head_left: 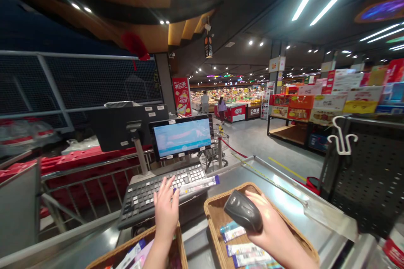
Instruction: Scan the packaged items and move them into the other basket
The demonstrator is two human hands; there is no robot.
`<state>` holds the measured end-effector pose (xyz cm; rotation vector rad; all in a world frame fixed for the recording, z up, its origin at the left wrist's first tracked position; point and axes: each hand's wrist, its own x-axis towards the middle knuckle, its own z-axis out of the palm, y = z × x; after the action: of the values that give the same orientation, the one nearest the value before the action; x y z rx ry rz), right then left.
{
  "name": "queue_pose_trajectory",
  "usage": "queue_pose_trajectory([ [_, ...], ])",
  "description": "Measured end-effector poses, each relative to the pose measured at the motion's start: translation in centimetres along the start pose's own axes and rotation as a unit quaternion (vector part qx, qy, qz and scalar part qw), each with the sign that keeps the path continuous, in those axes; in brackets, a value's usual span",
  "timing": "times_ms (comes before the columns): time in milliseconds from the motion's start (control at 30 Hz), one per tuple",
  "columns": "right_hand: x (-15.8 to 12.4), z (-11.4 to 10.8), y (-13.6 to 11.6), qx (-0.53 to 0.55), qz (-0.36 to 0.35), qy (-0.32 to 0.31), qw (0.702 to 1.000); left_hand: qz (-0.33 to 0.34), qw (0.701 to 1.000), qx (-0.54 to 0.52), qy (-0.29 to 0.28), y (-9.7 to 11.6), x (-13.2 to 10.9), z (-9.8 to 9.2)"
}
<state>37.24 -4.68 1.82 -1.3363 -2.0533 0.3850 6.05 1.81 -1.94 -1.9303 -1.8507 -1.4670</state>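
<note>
My left hand point(167, 202) rests over the black keyboard point(140, 197), its fingers apart. Beside its thumb and forefinger, a long white and purple packet point(198, 185) lies across the keyboard's right part; whether the thumb touches it I cannot tell. In my right hand point(268, 218) is a black handheld scanner point(243, 210), held above the right wicker basket point(210, 214). Several slim white and blue packets point(249, 258) lie in that basket. Under my left forearm stands another wicker basket point(181, 248) with packets inside.
A lit monitor point(183, 135) stands behind the keyboard, with a dark screen back point(110, 128) to its left. The metal counter point(284, 185) stretches right to a black perforated rack point(369, 168) with a white hook. Two people walk in the aisle beyond.
</note>
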Motion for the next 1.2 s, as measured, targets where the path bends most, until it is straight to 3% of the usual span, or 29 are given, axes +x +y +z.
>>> queue_pose_trajectory([
  [233, -0.2, 0.3, -1.7, -0.008, 0.003, -0.024, 1.0, -0.005, 1.0, 0.003, 0.004, -0.6, -0.2, -1.4],
  [833, 0.2, 1.3, -3.2, -0.001, -0.01, -0.036, 0.999, -0.012, 1.0, 0.02, 0.017, -2.4, -1.1, -3.3],
  [1067, 0.6, 2.8, -4.5, 0.062, -0.04, -0.03, 0.997, -0.041, 0.998, 0.039, 0.017, -4.4, -2.8, -5.7],
  [1200, 0.8, 4.1, -5.5, 0.053, -0.047, -0.06, 0.996, -0.055, 0.997, 0.054, 0.021, -5.7, -4.4, -7.9],
])
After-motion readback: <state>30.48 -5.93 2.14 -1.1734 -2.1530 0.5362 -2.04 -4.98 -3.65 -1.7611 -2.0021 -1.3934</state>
